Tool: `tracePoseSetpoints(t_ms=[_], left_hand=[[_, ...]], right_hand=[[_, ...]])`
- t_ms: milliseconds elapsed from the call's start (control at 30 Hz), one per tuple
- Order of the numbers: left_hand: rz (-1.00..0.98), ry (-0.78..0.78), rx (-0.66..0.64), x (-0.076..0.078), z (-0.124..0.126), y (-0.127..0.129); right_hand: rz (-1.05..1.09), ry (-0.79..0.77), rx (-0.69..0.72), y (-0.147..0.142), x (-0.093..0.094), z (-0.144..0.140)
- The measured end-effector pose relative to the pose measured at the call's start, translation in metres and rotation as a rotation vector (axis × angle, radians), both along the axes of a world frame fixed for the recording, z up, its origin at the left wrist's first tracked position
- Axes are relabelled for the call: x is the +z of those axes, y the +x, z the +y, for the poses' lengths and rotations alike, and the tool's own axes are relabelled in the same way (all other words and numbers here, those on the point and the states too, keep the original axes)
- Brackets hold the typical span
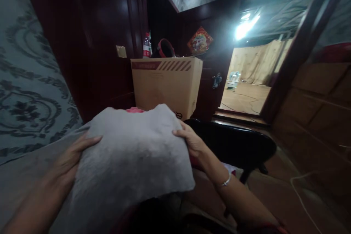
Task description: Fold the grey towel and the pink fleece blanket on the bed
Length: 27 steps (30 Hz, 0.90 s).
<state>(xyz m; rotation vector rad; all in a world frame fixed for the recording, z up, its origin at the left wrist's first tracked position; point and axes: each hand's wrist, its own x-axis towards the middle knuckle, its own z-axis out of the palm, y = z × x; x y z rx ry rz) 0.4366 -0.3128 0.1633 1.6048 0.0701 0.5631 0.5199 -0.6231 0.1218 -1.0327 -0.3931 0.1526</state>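
Note:
A folded grey fleecy cloth [131,153] lies in front of me at the middle of the view. My left hand [72,157] lies flat against its left edge, fingers stretched out. My right hand [190,140] grips its right edge, thumb on top and fingers curled under. A bit of pink fabric [134,110] peeks out behind the cloth's far edge. A silver bracelet [227,180] circles my right wrist.
A cardboard box [167,84] stands just beyond the cloth, with a water bottle [147,46] and a dark red object behind it. A black chair [236,144] sits to the right. Dark wooden panels line the walls; an open doorway [246,84] leads to a lit room. A white cable [300,197] runs over the floor.

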Motion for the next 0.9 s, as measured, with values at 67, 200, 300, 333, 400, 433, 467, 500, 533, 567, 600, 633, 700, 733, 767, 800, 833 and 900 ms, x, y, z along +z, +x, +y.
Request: tracePoseSetpoints(t_ms=[67,200,300,333,400,433,467,500,533,567,600,633,700,733,767,800,833,900], left_hand=[[0.008,0.059,-0.136,0.009,-0.04,0.024],[0.118,-0.152,-0.479,0.024,-0.123,0.104],[0.161,-0.387,-0.839,0.024,-0.185,0.161],[0.165,-0.431,-0.921,0.021,-0.204,0.175],[0.184,-0.432,-0.992,0.007,-0.239,0.195],[0.209,-0.402,-0.988,-0.002,-0.254,0.202],[0.239,-0.363,-0.969,-0.011,-0.267,0.207],[0.269,-0.324,-0.939,-0.022,-0.278,0.211],[0.292,-0.291,-0.907,-0.031,-0.286,0.214],[0.306,-0.269,-0.877,-0.04,-0.293,0.217],[0.308,-0.257,-0.856,-0.047,-0.297,0.219],[0.302,-0.25,-0.842,-0.052,-0.3,0.221],[0.285,-0.224,-0.813,-0.057,-0.302,0.224],[0.276,-0.206,-0.799,-0.057,-0.303,0.226],[0.265,-0.185,-0.783,-0.057,-0.303,0.227],[0.252,-0.163,-0.766,-0.056,-0.303,0.228],[0.237,-0.142,-0.746,-0.056,-0.304,0.229],[0.205,-0.1,-0.697,-0.056,-0.307,0.232]], right_hand=[[-0.021,-0.017,-0.143,-0.004,0.012,-0.042],[-0.018,-0.066,-0.412,-0.009,0.03,-0.117],[-0.01,-0.149,-0.576,-0.014,0.033,-0.167],[-0.003,-0.179,-0.631,-0.015,0.032,-0.183],[0.028,-0.247,-0.745,-0.018,0.024,-0.211],[0.051,-0.294,-0.802,-0.02,0.018,-0.223],[0.075,-0.349,-0.856,-0.021,0.011,-0.234],[0.097,-0.407,-0.901,-0.022,0.003,-0.244],[0.109,-0.465,-0.935,-0.023,-0.005,-0.252],[0.11,-0.516,-0.961,-0.023,-0.012,-0.259],[0.099,-0.56,-0.978,-0.022,-0.019,-0.265],[0.08,-0.6,-0.991,-0.021,-0.025,-0.269],[0.039,-0.683,-1.012,-0.018,-0.033,-0.276],[0.021,-0.726,-1.027,-0.016,-0.036,-0.279],[0.004,-0.765,-1.045,-0.015,-0.038,-0.282],[-0.009,-0.801,-1.06,-0.013,-0.039,-0.286],[-0.015,-0.831,-1.073,-0.012,-0.041,-0.289],[-0.004,-0.883,-1.11,-0.012,-0.045,-0.295]])
